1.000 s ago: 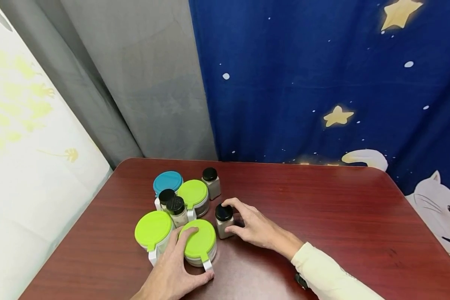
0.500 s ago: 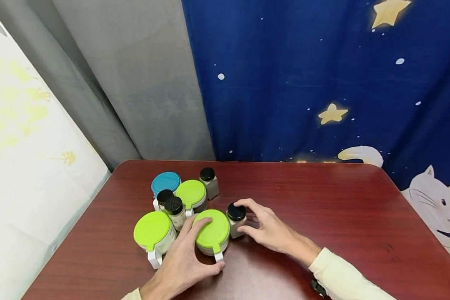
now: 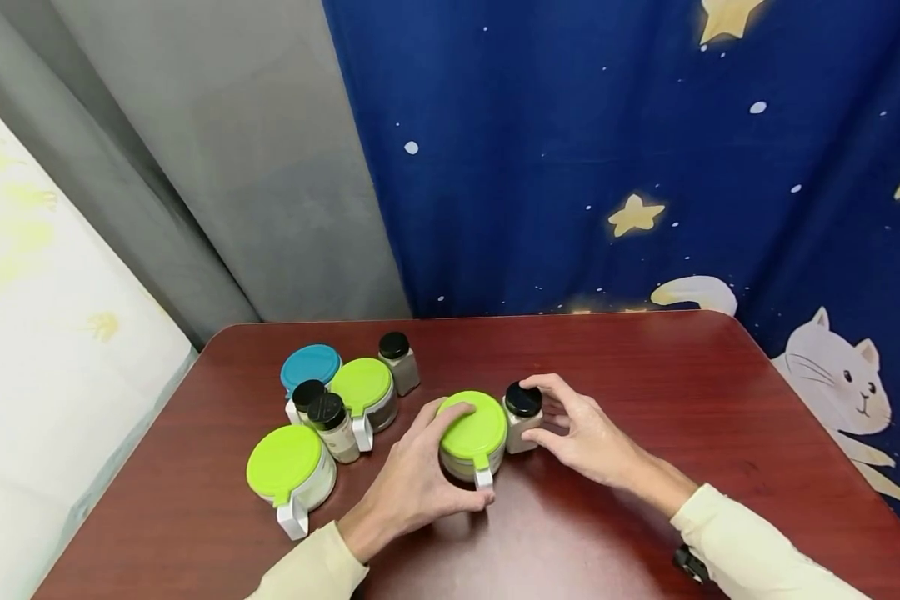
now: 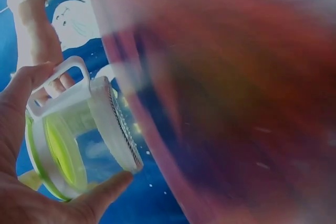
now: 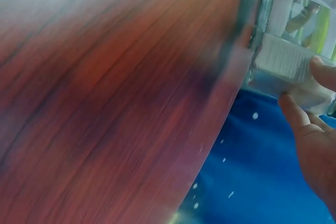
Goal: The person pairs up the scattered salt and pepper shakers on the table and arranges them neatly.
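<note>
My left hand (image 3: 420, 479) grips a green-lidded jar (image 3: 474, 427), fingers over its lid and left side, thumb by the white handle. In the left wrist view that hand (image 4: 47, 182) spans the clear jar (image 4: 79, 135), its handle on the upper side. Just right of the jar, my right hand (image 3: 596, 437) holds a square shaker bottle (image 3: 522, 429) with a black cap between thumb and fingers. Jar and bottle stand upright side by side. In the right wrist view the fingers and thumb of the right hand (image 5: 317, 145) lie on the labelled bottle (image 5: 289, 66).
Left on the brown table (image 3: 645, 375) stand a blue-lidded jar (image 3: 311, 367), two green-lidded jars (image 3: 283, 467) and two black-capped shakers (image 3: 335, 429) close together. Another black-capped bottle (image 3: 399, 362) is behind them. Curtains (image 3: 532, 167) hang beyond the table's back edge.
Both hands have moved right and slightly toward the back, with the green-lidded jar and the black-capped bottle. The jar now stands apart from the left group. The head view has shifted a little.
</note>
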`<state>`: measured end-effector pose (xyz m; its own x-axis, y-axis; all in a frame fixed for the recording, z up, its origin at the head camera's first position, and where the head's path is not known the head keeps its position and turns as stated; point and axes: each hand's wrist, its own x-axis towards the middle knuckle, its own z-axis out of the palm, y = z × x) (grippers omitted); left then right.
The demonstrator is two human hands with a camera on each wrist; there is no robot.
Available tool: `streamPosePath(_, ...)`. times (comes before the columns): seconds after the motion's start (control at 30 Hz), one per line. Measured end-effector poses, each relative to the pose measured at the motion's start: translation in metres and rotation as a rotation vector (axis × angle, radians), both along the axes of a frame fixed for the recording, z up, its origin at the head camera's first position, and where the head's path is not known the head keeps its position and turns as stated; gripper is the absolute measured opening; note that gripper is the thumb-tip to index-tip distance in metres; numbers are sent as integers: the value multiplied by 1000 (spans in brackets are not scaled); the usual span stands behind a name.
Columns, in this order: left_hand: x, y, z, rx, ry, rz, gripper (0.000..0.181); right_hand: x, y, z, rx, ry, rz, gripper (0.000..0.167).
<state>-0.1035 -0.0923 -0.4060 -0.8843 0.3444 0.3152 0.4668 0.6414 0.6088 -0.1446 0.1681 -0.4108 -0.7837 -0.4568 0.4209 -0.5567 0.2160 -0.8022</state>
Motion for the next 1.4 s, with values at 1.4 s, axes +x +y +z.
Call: streamPosePath(1.4, -148, 165, -17, -59, -157, -171, 94, -69, 133, -21, 149, 44, -424, 67)
